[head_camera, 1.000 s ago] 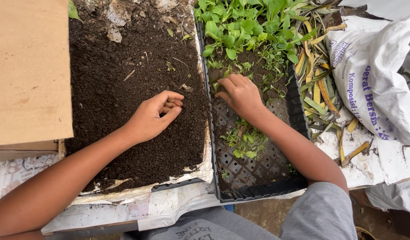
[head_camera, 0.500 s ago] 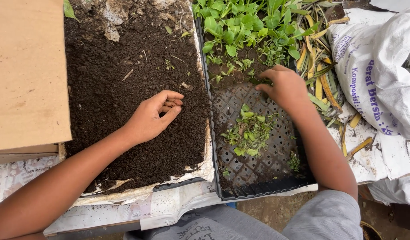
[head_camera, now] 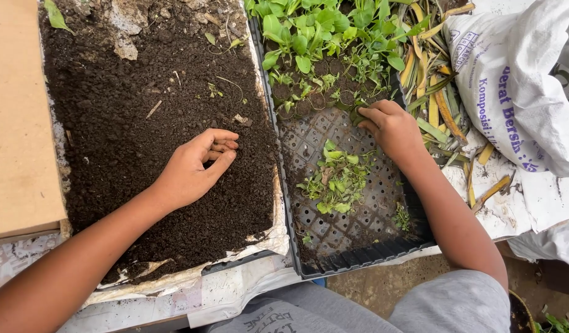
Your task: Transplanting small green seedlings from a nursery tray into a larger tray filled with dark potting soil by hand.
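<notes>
My left hand [head_camera: 195, 168] rests on dark soil [head_camera: 136, 123] in a lined tray, fingers curled loosely, pinching at the soil surface. My right hand [head_camera: 390, 126] reaches into a black perforated seedling tray [head_camera: 358, 256], its fingertips closed on a small seedling plug at the edge of the green seedlings [head_camera: 324, 37] that fill the tray's far half. A loose clump of pulled seedlings [head_camera: 335, 182] lies on the bare mesh just left of my right wrist.
A brown cardboard sheet [head_camera: 16, 117] lies along the left. Yellow and green cut leaves [head_camera: 442, 105] lie right of the black tray. A white printed sack [head_camera: 519, 80] sits at the far right. Printed paper [head_camera: 235, 296] covers the surface below the trays.
My right hand has moved from the tray's middle up and right to the edge of the standing seedlings, uncovering the loose clump. My left hand has stayed on the soil.
</notes>
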